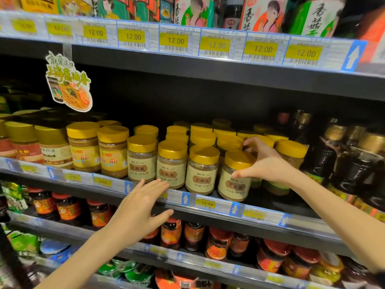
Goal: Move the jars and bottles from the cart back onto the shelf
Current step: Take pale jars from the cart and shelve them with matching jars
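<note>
A row of gold-lidded jars with cream labels (171,163) stands at the front of the middle shelf (258,214). My right hand (264,163) grips the rightmost jar of that row (233,184). The thumb lies on its front just under the lid, and the fingers curl behind the lid. The jar stands upright on the shelf board. My left hand (141,207) hovers open with fingers spread in front of the shelf's price strip, just below the second and third jars, holding nothing. No cart is in view.
Dark sauce bottles (325,161) stand close to the right of the held jar. Yellow-labelled jars (113,151) fill the left. More gold lids stand behind. A paper promo sign (68,82) hangs from the upper shelf (175,41). Red-lidded jars (68,207) line the shelf below.
</note>
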`<state>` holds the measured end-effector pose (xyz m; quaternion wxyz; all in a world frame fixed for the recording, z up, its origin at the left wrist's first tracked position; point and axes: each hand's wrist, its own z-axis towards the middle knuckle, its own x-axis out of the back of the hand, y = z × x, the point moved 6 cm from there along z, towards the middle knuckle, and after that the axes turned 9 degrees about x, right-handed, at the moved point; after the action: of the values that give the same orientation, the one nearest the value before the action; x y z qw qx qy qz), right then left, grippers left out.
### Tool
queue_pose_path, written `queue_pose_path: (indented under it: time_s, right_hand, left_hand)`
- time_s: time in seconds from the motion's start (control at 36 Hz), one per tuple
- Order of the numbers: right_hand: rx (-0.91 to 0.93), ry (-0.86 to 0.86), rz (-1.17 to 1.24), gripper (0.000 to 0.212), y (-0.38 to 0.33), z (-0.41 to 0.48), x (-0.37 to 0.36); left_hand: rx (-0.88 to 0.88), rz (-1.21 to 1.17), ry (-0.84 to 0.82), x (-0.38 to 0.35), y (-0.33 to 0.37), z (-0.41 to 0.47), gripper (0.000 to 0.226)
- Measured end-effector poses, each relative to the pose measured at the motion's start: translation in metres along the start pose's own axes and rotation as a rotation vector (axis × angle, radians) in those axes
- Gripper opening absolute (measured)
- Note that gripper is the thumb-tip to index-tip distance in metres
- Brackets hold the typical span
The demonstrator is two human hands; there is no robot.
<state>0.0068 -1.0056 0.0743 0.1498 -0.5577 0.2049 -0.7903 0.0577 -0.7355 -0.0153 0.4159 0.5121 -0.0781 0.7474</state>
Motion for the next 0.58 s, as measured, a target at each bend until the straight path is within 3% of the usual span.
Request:
queue_pose_path:
  time_s: [0.39, 0.58]
  right_hand:
    - [0.021, 0.056, -0.021, 0.088, 0.002, -0.006, -0.007]
    - [0.031, 0.115, -0.215, 0.093, -0.018, -0.017, -0.003]
  left_hand:
    - [0.020, 0.015, -0.072, -0.002, 0.000, 0.000, 0.078]
    - [-0.053, 0.021, -0.240, 0.005, -0.006, -0.003, 0.071]
